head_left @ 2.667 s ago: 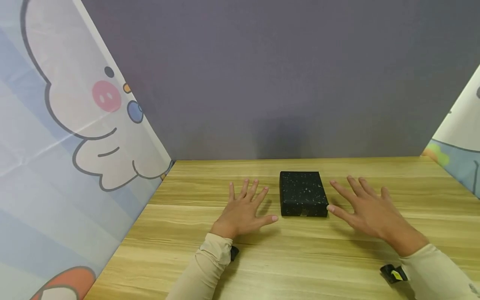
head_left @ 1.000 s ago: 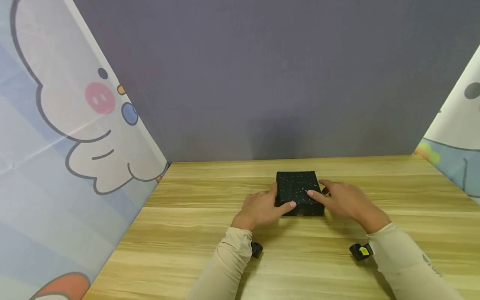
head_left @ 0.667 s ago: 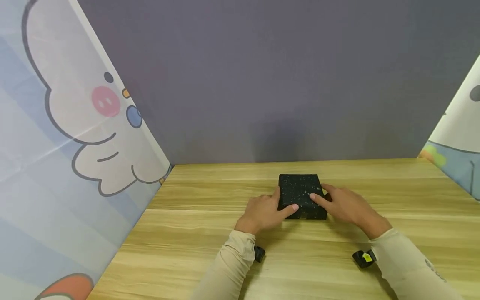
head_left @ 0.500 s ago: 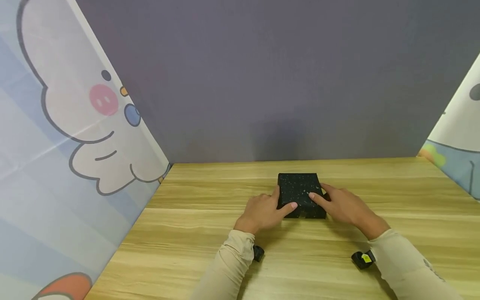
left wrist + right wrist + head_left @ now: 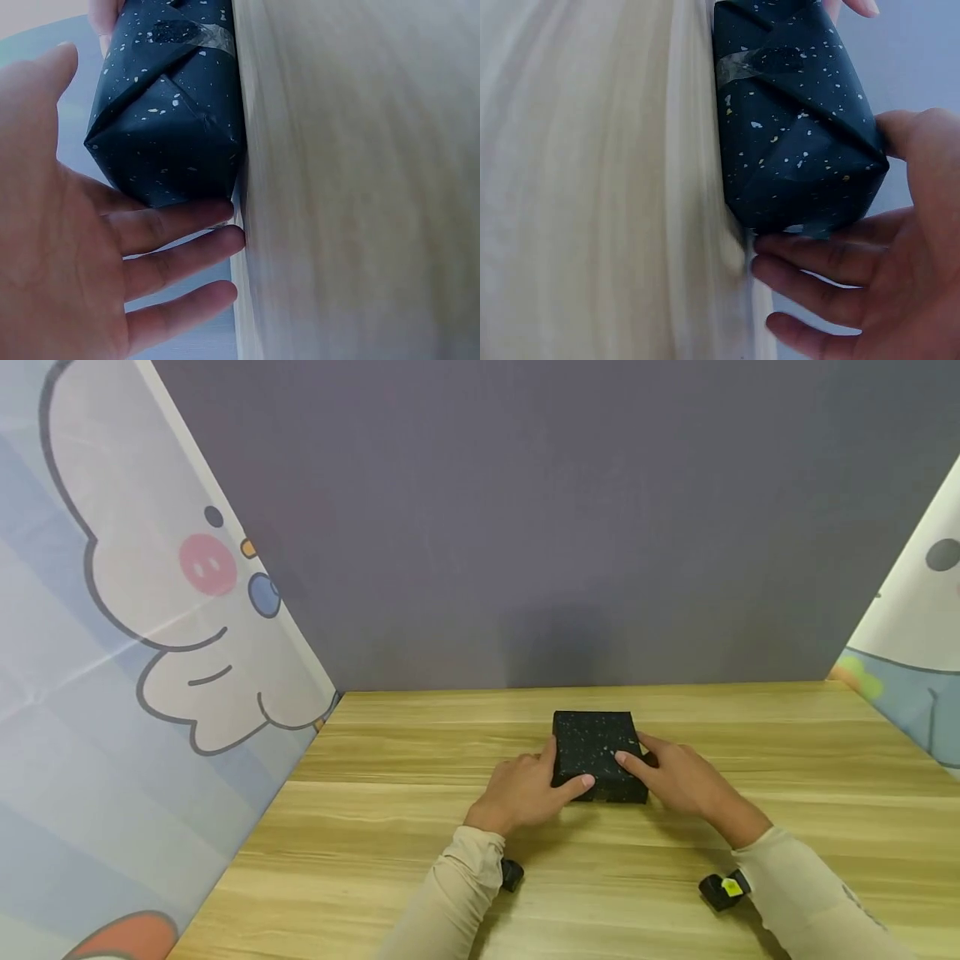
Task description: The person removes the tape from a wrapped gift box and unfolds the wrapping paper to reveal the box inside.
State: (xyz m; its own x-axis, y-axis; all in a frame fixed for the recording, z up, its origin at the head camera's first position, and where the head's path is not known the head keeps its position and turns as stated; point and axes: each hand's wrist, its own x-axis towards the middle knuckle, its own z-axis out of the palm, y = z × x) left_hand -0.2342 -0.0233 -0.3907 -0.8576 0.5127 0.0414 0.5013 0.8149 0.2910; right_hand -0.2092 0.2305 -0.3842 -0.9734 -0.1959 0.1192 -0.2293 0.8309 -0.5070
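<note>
A flat box wrapped in black paper with white specks [image 5: 596, 739] is at the table's middle, between the two hands. From the left, the left hand [image 5: 525, 789] holds it, index finger along the left side and thumb over the near top edge. My right hand [image 5: 686, 781] grips the opposite side, its thumb on top and its fingers down the right side. In the left wrist view, folded paper and clear tape [image 5: 214, 39] show on the near face of the box. The right wrist view has the fingertips [image 5: 769, 244] low at the box's end, close to the tabletop.
The wood-grain table [image 5: 405, 843] runs back to a plain grey panel [image 5: 570, 527]. Cartoon-printed sheets hang at the left [image 5: 150, 568] and at the right edge. Black wrist cameras [image 5: 720, 891] sit under both sleeves.
Both hands were spread flat beside the box at first. They have come inward and taken hold of its two sides. Over the last second, hands and box have hardly moved.
</note>
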